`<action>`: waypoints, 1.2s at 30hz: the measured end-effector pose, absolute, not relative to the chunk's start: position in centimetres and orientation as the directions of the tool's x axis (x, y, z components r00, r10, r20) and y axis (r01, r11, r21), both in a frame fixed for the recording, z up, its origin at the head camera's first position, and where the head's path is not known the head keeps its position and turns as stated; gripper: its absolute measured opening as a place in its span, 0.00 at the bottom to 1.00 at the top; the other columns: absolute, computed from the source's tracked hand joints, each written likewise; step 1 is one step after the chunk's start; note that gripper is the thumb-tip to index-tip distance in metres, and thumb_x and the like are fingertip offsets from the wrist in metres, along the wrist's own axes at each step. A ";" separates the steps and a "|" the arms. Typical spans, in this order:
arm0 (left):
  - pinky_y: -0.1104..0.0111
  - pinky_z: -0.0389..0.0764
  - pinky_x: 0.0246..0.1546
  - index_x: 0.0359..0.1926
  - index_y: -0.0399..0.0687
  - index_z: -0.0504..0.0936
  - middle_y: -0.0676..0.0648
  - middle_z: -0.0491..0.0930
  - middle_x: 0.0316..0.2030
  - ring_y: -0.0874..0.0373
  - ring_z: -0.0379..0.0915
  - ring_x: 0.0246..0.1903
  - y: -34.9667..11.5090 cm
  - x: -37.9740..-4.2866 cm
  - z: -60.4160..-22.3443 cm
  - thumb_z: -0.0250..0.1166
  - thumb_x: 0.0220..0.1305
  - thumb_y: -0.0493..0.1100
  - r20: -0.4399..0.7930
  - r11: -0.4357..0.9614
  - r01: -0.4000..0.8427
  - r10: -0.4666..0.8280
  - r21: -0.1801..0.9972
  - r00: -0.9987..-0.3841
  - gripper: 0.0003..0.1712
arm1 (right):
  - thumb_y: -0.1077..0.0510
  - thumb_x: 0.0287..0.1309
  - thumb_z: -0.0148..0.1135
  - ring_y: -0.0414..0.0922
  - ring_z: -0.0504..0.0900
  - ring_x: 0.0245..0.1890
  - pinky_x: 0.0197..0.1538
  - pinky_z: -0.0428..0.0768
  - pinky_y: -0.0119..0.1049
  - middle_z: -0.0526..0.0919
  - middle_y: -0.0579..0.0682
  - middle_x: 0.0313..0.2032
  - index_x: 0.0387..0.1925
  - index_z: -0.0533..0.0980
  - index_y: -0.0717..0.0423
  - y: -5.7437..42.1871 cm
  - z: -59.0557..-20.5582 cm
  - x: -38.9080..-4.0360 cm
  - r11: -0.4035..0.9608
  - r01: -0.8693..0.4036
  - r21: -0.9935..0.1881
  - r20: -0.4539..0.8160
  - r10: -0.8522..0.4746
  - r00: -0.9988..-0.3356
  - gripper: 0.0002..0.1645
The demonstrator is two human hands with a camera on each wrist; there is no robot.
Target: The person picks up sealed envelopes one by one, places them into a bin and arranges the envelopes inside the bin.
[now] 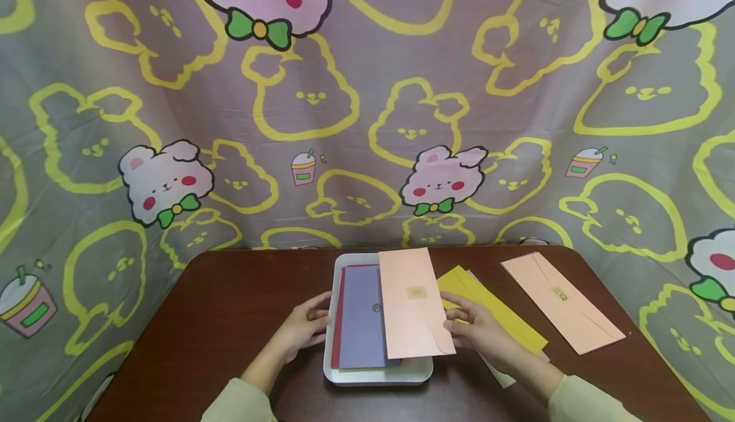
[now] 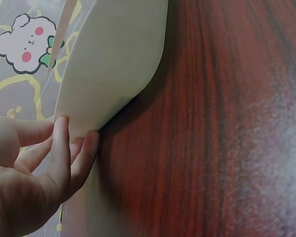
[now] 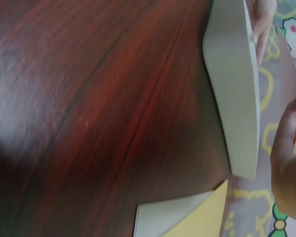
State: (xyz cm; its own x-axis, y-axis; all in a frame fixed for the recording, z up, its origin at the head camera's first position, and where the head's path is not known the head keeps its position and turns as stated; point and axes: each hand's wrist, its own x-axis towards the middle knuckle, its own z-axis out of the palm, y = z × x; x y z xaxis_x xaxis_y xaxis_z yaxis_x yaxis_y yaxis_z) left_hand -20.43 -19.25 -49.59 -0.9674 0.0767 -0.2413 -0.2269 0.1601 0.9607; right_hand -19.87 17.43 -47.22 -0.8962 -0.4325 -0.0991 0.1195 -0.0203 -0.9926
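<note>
In the head view we see the right hand (image 1: pixel 473 325) pinching a pink envelope (image 1: pixel 415 329) by its edge above the right side of the white tray (image 1: pixel 379 378). In the left wrist view, the left hand (image 2: pixel 34 190), fingers bent, grips the tray's rim. In the right wrist view, we note the envelope held clear of the tray, both hands facing inward.

Tray (image 1: pixel 379 380) contents partly covered; one crop.
Pink envelope (image 1: pixel 413 323) hid part of the blue envelope (image 1: pixel 358 320), which covered most of the red envelope (image 1: pixel 339 326). Right hand (image 1: pixel 475 326) blocked part of the yellow envelope (image 1: pixel 499 310). Print on the pink envelope's label (image 1: pixel 417 292) was too small to read. Left hand (image 2: pixel 42 180) was cut off by the left wrist view's edge.
</note>
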 end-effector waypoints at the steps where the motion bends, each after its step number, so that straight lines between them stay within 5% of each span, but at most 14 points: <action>1: 0.54 0.85 0.43 0.74 0.40 0.67 0.36 0.81 0.51 0.49 0.81 0.45 -19.3 -20.5 -49.6 0.62 0.72 0.31 -0.241 0.160 -0.227 0.078 0.961 -0.967 0.32 | 0.70 0.70 0.57 0.46 0.85 0.40 0.42 0.86 0.42 0.80 0.53 0.43 0.76 0.48 0.73 17.2 -47.3 -19.8 -0.017 0.123 -0.992 -0.104 -0.429 -0.897 0.42; 36: 0.54 0.86 0.41 0.74 0.40 0.67 0.36 0.81 0.51 0.50 0.81 0.44 -19.8 -21.7 -49.9 0.62 0.72 0.31 -0.237 0.164 -0.222 0.082 0.961 -0.968 0.32 | 0.68 0.66 0.63 0.46 0.82 0.36 0.39 0.86 0.40 0.80 0.55 0.40 0.74 0.59 0.71 10.3 -47.9 -20.0 0.101 0.145 -0.984 -0.171 -0.349 -0.922 0.39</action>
